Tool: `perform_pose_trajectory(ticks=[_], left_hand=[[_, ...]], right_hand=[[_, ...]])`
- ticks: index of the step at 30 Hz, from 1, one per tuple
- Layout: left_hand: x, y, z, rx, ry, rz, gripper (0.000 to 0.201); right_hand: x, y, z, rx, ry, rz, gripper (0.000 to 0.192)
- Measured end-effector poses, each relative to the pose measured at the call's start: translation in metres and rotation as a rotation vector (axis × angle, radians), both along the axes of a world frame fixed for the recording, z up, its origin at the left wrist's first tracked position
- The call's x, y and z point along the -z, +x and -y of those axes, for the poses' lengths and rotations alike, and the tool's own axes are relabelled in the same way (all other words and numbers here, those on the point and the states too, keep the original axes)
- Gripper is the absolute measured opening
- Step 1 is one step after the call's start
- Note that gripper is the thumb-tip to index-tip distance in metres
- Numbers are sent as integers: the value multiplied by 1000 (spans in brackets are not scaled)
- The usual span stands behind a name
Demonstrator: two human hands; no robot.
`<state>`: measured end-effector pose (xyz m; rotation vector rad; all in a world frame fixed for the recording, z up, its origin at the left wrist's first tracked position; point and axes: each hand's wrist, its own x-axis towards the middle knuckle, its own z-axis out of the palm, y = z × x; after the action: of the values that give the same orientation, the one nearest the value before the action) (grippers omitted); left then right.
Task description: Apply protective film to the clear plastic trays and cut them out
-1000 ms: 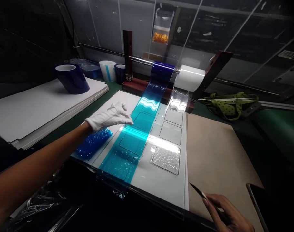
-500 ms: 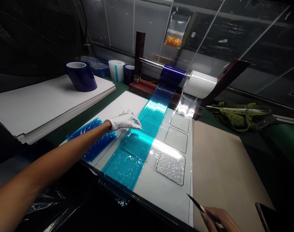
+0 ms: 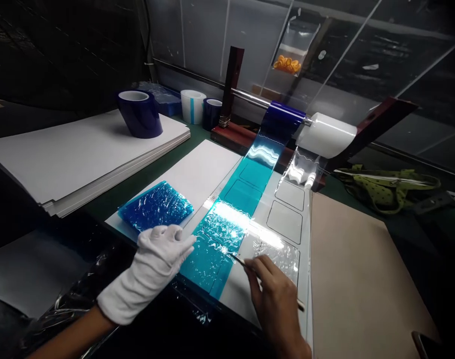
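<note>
A white glove covers my left hand (image 3: 162,254), which rests at the left edge of a translucent blue film strip (image 3: 201,259). Its fingers are curled together; whether film lies between them is hidden. My bare right hand (image 3: 274,289) grips a slim craft knife (image 3: 239,260) with a pale handle, its dark tip at the strip's right side. The film runs down from a dark blue roll (image 3: 283,112) over outlined rounded rectangles and looks wrinkled near the knife. A stack of cut blue film pieces (image 3: 156,207) lies just beyond my left hand.
A clear film roll (image 3: 328,134) shares the rod of a wooden stand (image 3: 233,85). Left, a blue roll (image 3: 139,114) stands on stacked white sheets (image 3: 63,154). Brown board (image 3: 362,259) lies right, with a phone (image 3: 424,344) near its corner and a green strap-like item (image 3: 392,184) behind.
My left hand has drawn back from the middle of the blue strip toward its near left edge, fingers now curled. My right hand has brought the knife leftward onto the film, which shows more wrinkles.
</note>
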<state>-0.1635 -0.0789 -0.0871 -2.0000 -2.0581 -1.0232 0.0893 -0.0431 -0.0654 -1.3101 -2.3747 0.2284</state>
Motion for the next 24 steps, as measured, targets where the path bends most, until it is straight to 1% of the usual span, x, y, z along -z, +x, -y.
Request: perform_pose_trajectory(ticks=[1,3,5,8,11,13,15,17,19,20,22,23,24], left_hand=[[7,1,6,2,-13,-35,21],[18,1,14,-34,-14,-125,18],[27,1,19,-77,1,-218,14],[41,1,23,-154,44,-318,19],[48,2,26,-172,57,-368,18],[47,3,25,-157,45,-392,18],[41,3,25,-163,39,-405,20],[32,1,26,-173,25,-403,16],[23,-3,31,-208,26,-368,22],[20,-5,35,-232,36,-325,28],[15,-11,47,-277,45,-176,38],[14,-14,54,-296,9,-75,42],[15,-16,61,-318,-81,33,45]], right_hand=[[-2,-17,-7,-7,-15,49,21],[-5,-48,-18,-13,-40,175,21],[-5,-72,-27,-25,-51,281,20],[-3,-96,-36,-59,-52,342,20],[1,-108,-41,-84,-56,378,20],[2,-108,-42,-92,-62,402,21],[1,-102,-41,-94,-69,421,22],[-1,-90,-39,-86,-75,435,22],[-4,-74,-36,-73,-83,446,21],[-5,-64,-34,-64,-89,454,21],[-7,-44,-30,-42,-101,475,22],[-7,-34,-27,-28,-106,487,22],[-7,-24,-25,-13,-110,502,22]])
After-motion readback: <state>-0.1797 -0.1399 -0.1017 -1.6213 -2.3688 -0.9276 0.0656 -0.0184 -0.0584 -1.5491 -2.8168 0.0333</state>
